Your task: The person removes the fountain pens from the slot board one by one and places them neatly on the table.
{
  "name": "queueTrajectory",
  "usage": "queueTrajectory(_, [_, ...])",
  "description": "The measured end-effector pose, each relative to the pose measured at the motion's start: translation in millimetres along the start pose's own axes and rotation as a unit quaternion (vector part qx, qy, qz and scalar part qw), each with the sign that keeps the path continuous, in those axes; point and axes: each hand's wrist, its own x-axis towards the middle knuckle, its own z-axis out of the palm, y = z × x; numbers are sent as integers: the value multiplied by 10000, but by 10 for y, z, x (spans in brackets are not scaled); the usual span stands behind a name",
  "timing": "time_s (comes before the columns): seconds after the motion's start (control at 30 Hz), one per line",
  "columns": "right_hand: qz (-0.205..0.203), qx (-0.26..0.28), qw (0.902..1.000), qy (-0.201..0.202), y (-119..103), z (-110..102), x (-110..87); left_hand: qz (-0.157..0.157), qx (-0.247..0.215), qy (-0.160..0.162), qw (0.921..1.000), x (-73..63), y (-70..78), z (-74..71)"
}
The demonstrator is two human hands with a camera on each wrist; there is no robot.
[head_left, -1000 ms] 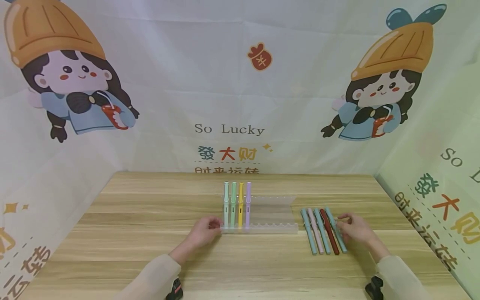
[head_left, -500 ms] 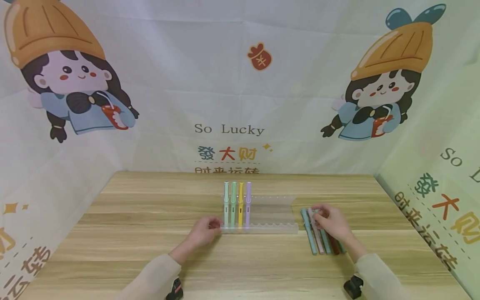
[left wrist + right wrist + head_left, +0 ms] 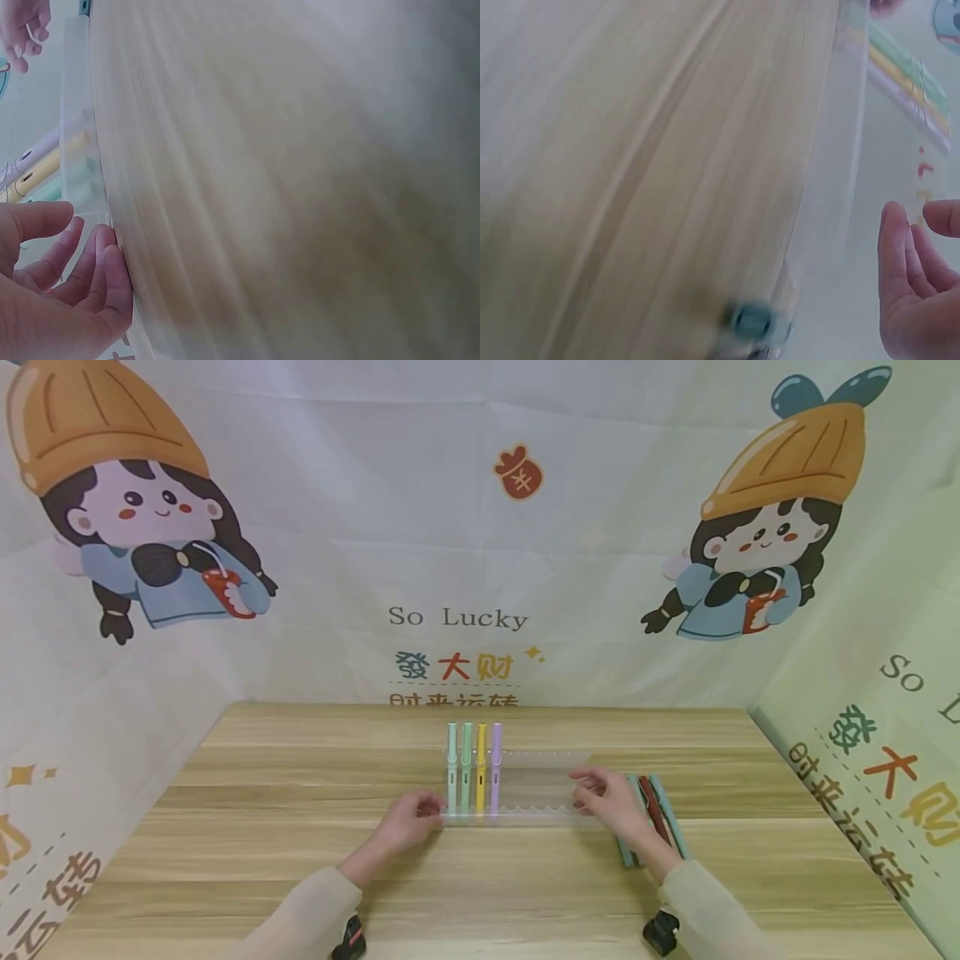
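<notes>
A clear pen stand (image 3: 543,817) stands mid-table in the head view. On its left part are a pale mint pen (image 3: 452,768), a green pen (image 3: 467,768), a yellow pen (image 3: 482,768) and a purple pen (image 3: 496,768). My left hand (image 3: 411,821) touches the stand's left end, its fingers loosely bent. At the stand's right end hovers my right hand (image 3: 617,803), thumb and fingers apart, nothing between them in the right wrist view. Loose pens lie partly under that hand and forearm, among them a red pen (image 3: 655,810) and a blue pen (image 3: 670,817).
The wooden table (image 3: 262,793) ends at a printed cloth (image 3: 337,568) behind and at both sides. Another blue pen (image 3: 625,852) shows beside my right forearm. A blurred teal pen end (image 3: 751,321) appears low in the right wrist view.
My right hand has moved left from the far side of the loose pens, across them, to the stand's right end. My left hand and the pens in the stand have kept their places.
</notes>
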Motion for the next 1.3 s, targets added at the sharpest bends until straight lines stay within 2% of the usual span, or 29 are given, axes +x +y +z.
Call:
queueTrajectory(0.07, [-70, 86, 9999, -34, -120, 74, -20, -2, 1, 0, 10000, -1, 1, 1])
queueTrajectory(0.23, [-372, 137, 9991, -145, -179, 257, 21, -18, -26, -55, 10000, -10, 9, -4])
queueTrajectory(0.37, [-589, 140, 9982, -46, -103, 396, 90, -12, -45, -92, 9999, -13, 6, -10])
queueTrajectory(0.7, [-703, 425, 9963, 267, -113, 649, 147, -23, -131, -90, 9999, -16, 15, -20])
queueTrajectory(1.13, [-242, 806, 9964, -102, -213, 847, 197, -23, -95, -60, 9999, -9, 15, -15])
queueTrajectory(1.3, [-53, 939, 9956, -9, -217, 927, 237, -42, -89, -47, 9999, -3, 12, -13])
